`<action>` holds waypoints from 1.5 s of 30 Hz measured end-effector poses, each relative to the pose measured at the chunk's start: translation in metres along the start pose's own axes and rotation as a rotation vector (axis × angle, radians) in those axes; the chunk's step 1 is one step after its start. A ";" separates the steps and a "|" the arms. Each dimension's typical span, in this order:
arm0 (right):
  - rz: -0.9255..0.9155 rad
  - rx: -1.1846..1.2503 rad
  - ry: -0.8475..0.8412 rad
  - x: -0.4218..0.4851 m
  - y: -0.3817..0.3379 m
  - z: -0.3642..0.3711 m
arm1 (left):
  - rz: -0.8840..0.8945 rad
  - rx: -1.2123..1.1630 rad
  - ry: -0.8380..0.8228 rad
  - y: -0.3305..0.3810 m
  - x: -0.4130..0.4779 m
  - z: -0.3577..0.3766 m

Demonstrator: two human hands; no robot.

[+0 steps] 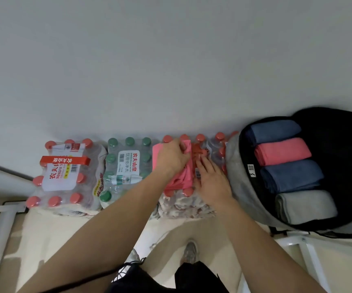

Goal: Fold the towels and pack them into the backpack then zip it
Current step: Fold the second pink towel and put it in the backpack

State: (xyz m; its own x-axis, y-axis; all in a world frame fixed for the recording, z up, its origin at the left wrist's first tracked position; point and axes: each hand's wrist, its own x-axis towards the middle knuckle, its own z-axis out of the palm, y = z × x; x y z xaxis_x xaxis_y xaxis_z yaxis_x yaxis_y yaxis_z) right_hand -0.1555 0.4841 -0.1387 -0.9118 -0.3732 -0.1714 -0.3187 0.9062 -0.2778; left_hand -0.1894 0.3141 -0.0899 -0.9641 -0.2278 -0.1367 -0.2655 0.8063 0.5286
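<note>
The head view shows the left hand [174, 158] pinching the pink towel [182, 178] on the bumpy water pack [183, 199], the right hand [212, 179] open flat beside it, so the fold may slip crooked.

Soft, even indoor light, moderately bright, with no harsh shadows. The pale wall [171, 60] fades slightly darker toward the top corners. Wide-angle distortion bends straight edges near the frame borders. Detail is a little soft throughout, and the shrink-wrapped water bottle packs [65, 176] show faint glare.
</note>
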 end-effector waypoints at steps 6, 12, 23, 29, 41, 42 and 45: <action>0.053 0.232 0.130 0.001 -0.005 -0.020 | 0.093 -0.026 -0.113 0.007 -0.006 -0.001; -0.164 0.132 0.195 0.031 -0.048 -0.025 | 0.242 0.187 0.072 -0.040 -0.017 -0.005; -0.165 -0.154 -0.135 0.043 -0.029 0.007 | 0.266 0.364 -0.159 -0.076 -0.023 0.028; -0.199 -0.092 -0.106 0.056 -0.036 -0.021 | 0.209 0.196 -0.051 -0.076 -0.002 0.003; -0.238 -0.048 -0.353 0.108 -0.052 -0.062 | 0.071 -0.036 -0.183 -0.064 0.011 -0.036; -0.234 -0.078 -0.377 0.108 -0.054 -0.062 | 0.056 -0.065 -0.174 -0.063 0.009 -0.038; -0.182 -0.080 -0.392 0.106 -0.054 -0.063 | -0.020 -0.134 -0.238 -0.061 0.009 -0.047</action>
State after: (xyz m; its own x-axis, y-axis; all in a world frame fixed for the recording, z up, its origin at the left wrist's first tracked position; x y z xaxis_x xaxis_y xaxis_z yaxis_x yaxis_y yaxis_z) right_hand -0.2516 0.4075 -0.0820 -0.6764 -0.5618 -0.4763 -0.4984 0.8253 -0.2656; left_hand -0.1815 0.2372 -0.0840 -0.9379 -0.0956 -0.3335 -0.2966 0.7196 0.6279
